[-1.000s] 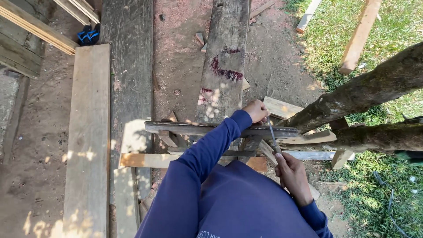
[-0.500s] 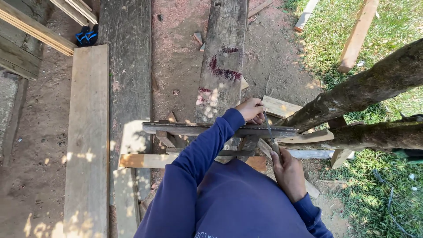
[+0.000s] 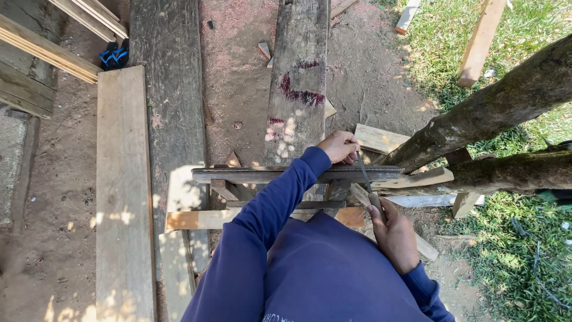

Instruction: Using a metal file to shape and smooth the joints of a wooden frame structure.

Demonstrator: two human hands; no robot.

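Note:
A thin metal file (image 3: pixel 364 174) lies across the top edge of a long dark bar (image 3: pixel 250 175), which looks like a saw blade clamped between wooden strips. My left hand (image 3: pixel 339 147) pinches the file's far tip above the bar. My right hand (image 3: pixel 393 235) grips the file's handle on the near side. Both arms wear dark blue sleeves. The bar rests on a rough wooden stand (image 3: pixel 280 206) just in front of my body.
A pale plank (image 3: pixel 122 179) and a dark weathered plank (image 3: pixel 167 89) lie on the dirt at left. A grey board with red marks (image 3: pixel 301 83) runs away ahead. Thick logs (image 3: pixel 494 107) slant at right over grass. Wood offcuts (image 3: pixel 378 138) lie nearby.
My hands and the file have shifted slightly along the bar, with the left hand a little farther out and the file stroke moved forward. Nothing else has moved.

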